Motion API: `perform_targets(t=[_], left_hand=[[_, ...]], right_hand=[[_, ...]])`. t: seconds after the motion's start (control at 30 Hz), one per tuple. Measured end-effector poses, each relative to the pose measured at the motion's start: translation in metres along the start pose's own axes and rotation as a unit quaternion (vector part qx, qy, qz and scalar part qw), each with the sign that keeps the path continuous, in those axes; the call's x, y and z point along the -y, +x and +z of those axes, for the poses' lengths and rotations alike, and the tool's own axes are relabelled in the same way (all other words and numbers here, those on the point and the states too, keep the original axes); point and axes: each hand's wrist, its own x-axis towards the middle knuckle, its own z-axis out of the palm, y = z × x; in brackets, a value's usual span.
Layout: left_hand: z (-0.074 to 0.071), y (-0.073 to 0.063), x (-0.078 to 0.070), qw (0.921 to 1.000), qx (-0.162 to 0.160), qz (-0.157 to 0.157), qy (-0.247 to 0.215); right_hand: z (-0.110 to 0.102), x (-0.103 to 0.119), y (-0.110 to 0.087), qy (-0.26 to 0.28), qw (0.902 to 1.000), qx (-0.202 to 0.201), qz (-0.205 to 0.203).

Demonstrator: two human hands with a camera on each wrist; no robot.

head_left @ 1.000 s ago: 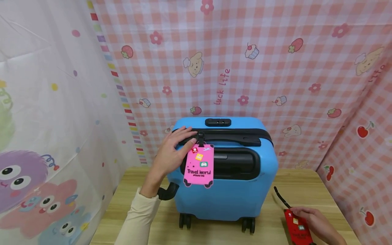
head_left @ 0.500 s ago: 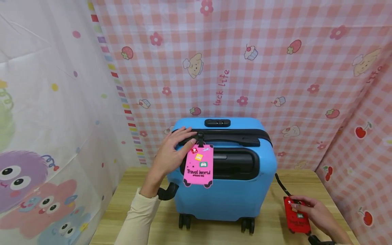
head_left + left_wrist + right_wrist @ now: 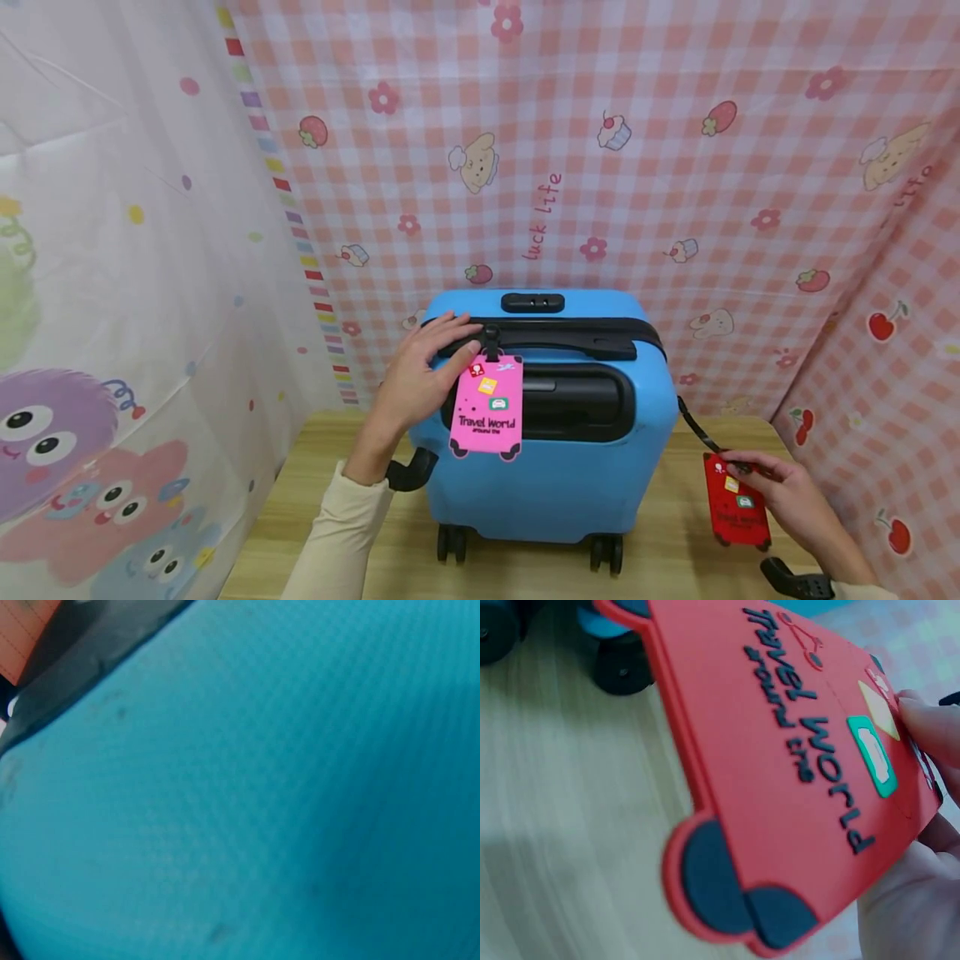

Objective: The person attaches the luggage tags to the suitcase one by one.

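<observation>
A blue suitcase [image 3: 543, 492] stands upright on the wooden table. My left hand [image 3: 420, 375] rests on its top left corner, fingers stretched across the left end of the black carry handle [image 3: 562, 337]. A pink luggage tag [image 3: 486, 404] hangs by a black strap from that handle, with my left thumb right at its upper edge. To the right of the suitcase, my right hand [image 3: 791, 496] pinches a red luggage tag [image 3: 738, 521] at its top end. The tag's black strap [image 3: 697, 425] points up and left toward the suitcase. In the right wrist view, the thumb [image 3: 934, 735] presses on the tag's printed face.
Light wood tabletop [image 3: 292, 517] surrounds the suitcase, whose black wheels [image 3: 606, 552] sit at the front. A combination lock [image 3: 532, 302] is set in its top. Pink checked cloth [image 3: 570, 150] hangs behind and at right, a white printed cloth [image 3: 150, 275] at left.
My right hand has lifted the red luggage tag up and slightly right, bringing its strap close to the suitcase's right side. The left hand and suitcase stay put.
</observation>
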Motion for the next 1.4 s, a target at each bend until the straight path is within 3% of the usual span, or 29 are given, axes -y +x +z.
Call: perform_targets(t=[0.17, 0.3, 0.5, 0.6, 0.83, 0.97, 1.4], left_hand=[[0.000, 0.000, -0.001, 1.0000, 0.001, 0.004, 0.001], [0.000, 0.000, -0.002, 1.0000, 0.002, 0.002, 0.001], [0.000, 0.001, -0.004, 1.0000, 0.004, 0.003, -0.001], [0.000, 0.001, -0.004, 1.0000, 0.006, 0.002, -0.003], [0.000, 0.001, -0.004, 1.0000, 0.003, -0.004, -0.008], [0.001, 0.001, -0.004, 1.0000, 0.002, -0.006, -0.006], [0.000, -0.001, -0.004, 0.9999, -0.003, -0.003, -0.012]], right_hand=[[0.001, 0.011, 0.001, 0.008, 0.9982, -0.032, -0.050], [0.003, 0.021, 0.001, 0.068, 0.9934, -0.059, -0.071], [0.007, 0.038, 0.001, 0.212, 0.9677, -0.075, -0.114], [0.009, 0.047, 0.000, 0.237, 0.9578, -0.078, -0.143], [0.012, 0.070, -0.002, 0.267, 0.9398, -0.086, -0.196], [0.013, 0.083, -0.004, 0.280, 0.9332, -0.093, -0.205], [0.018, 0.128, -0.011, 0.239, 0.9363, -0.089, -0.241]])
